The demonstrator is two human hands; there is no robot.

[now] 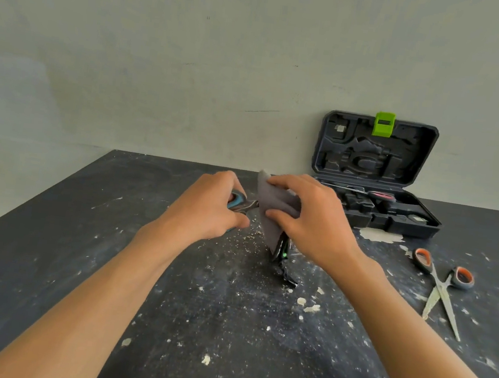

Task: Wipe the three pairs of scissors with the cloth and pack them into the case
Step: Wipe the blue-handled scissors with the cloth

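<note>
Grey cloth (pixel 273 214) is pinched by the right hand (pixel 311 216) around the blades of the blue-handled scissors (pixel 235 201), gripped by the left hand (pixel 211 206) above the tabletop (pixel 42 256). Strokes are best drawn toward the tips, edges kept off the fingers, before packing into the open case (pixel 396 222).

Even, soft daylight; faint shadows only. Wide-angle bowing at edges. Slight softness overall; no glare on dusty black table (pixel 73 261).

We see a dark table (pixel 105 265) dusted with pale specks and crumbs (pixel 309 306), thickest near its middle. A pale smear (pixel 380 235) lies toward the back right. Behind the table stands a plain greyish wall (pixel 196 55).
</note>
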